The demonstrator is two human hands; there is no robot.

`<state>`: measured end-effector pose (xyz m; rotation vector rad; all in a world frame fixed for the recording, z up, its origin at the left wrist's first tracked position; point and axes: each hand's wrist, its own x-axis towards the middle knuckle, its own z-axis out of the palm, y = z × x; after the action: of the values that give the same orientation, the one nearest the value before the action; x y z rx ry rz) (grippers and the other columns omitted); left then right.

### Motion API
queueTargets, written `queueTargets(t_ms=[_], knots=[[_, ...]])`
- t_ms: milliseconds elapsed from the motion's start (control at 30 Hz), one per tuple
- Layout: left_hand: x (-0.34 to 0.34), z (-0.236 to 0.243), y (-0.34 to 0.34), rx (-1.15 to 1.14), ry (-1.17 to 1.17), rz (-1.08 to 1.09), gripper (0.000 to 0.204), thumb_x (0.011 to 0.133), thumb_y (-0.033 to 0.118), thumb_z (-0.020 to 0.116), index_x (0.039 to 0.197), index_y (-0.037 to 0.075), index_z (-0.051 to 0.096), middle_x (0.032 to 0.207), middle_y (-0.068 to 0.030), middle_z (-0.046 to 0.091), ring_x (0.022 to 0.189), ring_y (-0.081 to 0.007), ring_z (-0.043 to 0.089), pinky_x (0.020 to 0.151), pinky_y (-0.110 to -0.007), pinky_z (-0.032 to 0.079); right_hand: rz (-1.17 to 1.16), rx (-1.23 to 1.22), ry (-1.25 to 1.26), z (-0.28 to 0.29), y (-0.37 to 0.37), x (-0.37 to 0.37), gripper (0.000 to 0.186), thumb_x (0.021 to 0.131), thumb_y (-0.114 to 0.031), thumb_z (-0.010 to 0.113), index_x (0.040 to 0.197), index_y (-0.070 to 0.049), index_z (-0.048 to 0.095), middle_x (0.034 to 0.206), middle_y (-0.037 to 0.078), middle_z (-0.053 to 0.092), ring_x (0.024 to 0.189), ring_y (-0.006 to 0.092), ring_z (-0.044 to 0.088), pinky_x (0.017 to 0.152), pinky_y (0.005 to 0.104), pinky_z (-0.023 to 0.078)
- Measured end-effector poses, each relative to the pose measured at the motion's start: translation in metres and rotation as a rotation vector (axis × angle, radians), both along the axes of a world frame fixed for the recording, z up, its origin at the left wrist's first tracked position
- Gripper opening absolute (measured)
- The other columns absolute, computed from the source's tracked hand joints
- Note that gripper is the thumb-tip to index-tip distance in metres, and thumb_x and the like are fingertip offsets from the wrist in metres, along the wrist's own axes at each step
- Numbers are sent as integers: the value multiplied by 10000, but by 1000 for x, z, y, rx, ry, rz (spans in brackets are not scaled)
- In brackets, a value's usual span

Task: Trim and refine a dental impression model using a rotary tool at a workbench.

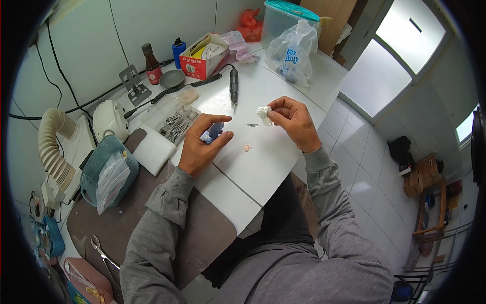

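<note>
Small blue-and-white dental model [211, 133] pinched in left-hand fingers [218, 138] just above the white counter [263, 167], white wad [264, 114] gripped in right-hand fingers [277, 112] nearby, both raised clear for close handwork, handpiece [234, 86] lying beyond.

Grey long sleeves, seemingly dark trousers

A small blue-and-white piece [211, 133] sat pinched between thumb and fingers just above the white tabletop, lying roughly level. A crumpled white wad [264, 115], lumpy and irregular, was held a little higher to its right, near a thin dark blade [251, 125] lying flat between them.
</note>
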<state>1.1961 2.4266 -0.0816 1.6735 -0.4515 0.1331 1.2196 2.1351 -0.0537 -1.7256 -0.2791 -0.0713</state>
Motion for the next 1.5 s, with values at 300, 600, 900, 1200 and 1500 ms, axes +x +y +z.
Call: queueTargets(t_ms=[300, 600, 900, 1200, 1500], knots=[[-2, -2, -2, 136, -69, -34, 231, 891, 184, 945, 953, 39, 776, 1149, -57, 620, 1124, -187, 619, 984, -321, 504, 168, 201, 84, -4, 41, -36, 176, 1039, -76, 773, 1141, 54, 714, 1052, 106, 763, 932, 148, 745, 828, 292, 631], [3, -11, 2, 81, -177, -57, 254, 949, 231, 908, 1016, 28, 771, 1160, -61, 601, 1008, -153, 613, 902, -302, 522, 218, 311, 117, -6, 51, -37, 146, 1072, -113, 713, 1103, 19, 658, 1050, 121, 749, 942, 186, 763, 787, 314, 637], [2, -5, 1, 74, -134, -84, 208, 1000, 195, 826, 985, 8, 736, 1148, -63, 603, 1008, -154, 603, 918, -295, 499, 147, 349, 213, -8, 60, -37, 169, 1160, -148, 543, 1274, -36, 490, 1049, 166, 738, 906, 209, 774, 771, 315, 642], [2, -6, 2, 73, -84, -119, 157, 1023, 146, 777, 996, 18, 691, 1194, -66, 588, 1117, -170, 581, 1011, -294, 455, 168, 256, 136, 1, 66, -39, 406, 1033, -61, 751, 1359, 20, 522, 1054, 122, 748, 881, 153, 744, 751, 272, 613], [3, -8, 1, 110, -207, -42, 282, 999, 263, 870, 1065, 11, 761, 1156, -58, 616, 1016, -161, 614, 908, -302, 511, 187, 163, 113, 1, 65, -40, 308, 991, -14, 798, 1263, 41, 664, 1052, 93, 755, 894, 114, 727, 761, 249, 600]])
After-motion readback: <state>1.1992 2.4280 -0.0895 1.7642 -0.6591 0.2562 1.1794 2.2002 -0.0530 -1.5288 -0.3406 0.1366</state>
